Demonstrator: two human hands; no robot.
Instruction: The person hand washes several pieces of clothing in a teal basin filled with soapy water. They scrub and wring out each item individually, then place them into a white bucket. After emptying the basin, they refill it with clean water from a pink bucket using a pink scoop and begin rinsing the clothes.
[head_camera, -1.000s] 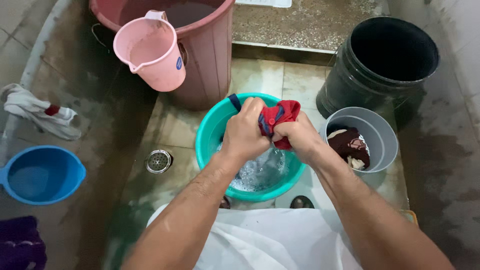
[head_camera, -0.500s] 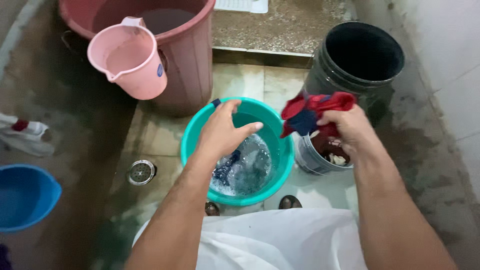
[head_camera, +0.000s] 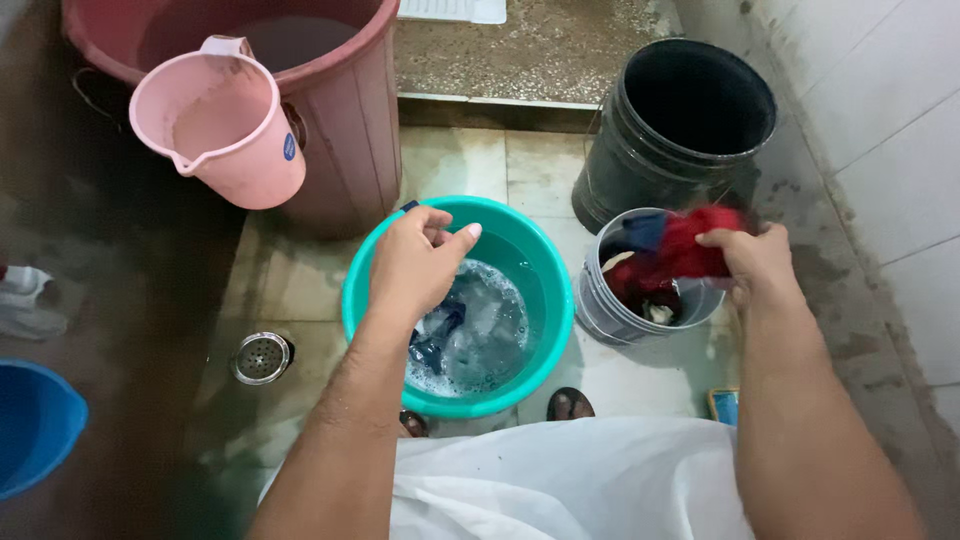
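My right hand grips a wet red and blue cloth and holds it over a small grey bucket that has other clothes inside. My left hand hovers above a teal basin of soapy water, its fingers loosely curled and holding nothing. A dark blue garment lies in the foamy water under that hand.
A large pink tub with a pink jug hung on its rim stands at the back left. A tall black bucket is behind the grey one. A floor drain, a blue basin and a white rag are at left.
My right hand has carried the red and blue cloth from the teal basin rightward and lowered it to the grey bucket. My left hand let go of it and stays over the basin.
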